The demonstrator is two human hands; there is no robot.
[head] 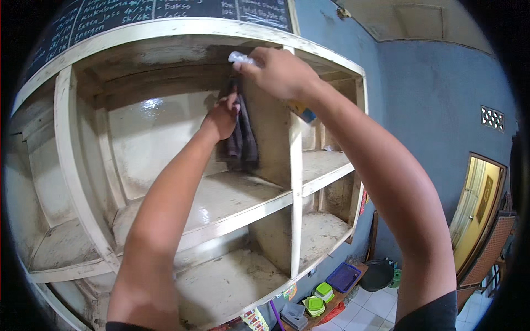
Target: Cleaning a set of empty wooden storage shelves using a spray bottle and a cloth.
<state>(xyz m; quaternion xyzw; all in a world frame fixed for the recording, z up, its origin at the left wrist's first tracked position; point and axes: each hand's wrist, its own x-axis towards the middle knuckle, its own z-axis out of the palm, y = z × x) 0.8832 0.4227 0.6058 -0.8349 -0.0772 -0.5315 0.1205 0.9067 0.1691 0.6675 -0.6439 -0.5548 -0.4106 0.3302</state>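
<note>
My right hand (pixel 281 72) is raised near the top of a white wooden wall shelf (pixel 244 221), gripping what looks like a spray bottle. Its whitish nozzle (pixel 241 58) pokes out past my fingers to the left, and a yellow and blue part (pixel 304 112) shows below my wrist. Inside the upper middle compartment, my left hand (pixel 225 118) grasps a dark cloth (pixel 242 145). The cloth hangs down in front of the right-hand divider (pixel 267 128), slightly blurred. Brown grime marks the shelf's panels and boards.
A chalkboard with handwriting (pixel 182 12) is above the shelf. Below right, a wooden bench (pixel 331 304) bears green-lidded containers (pixel 314 305) and a blue tray (pixel 343 277). A black basin (pixel 376 275) is near the blue wall (pixel 426 95). A doorway (pixel 476 202) lies farther right.
</note>
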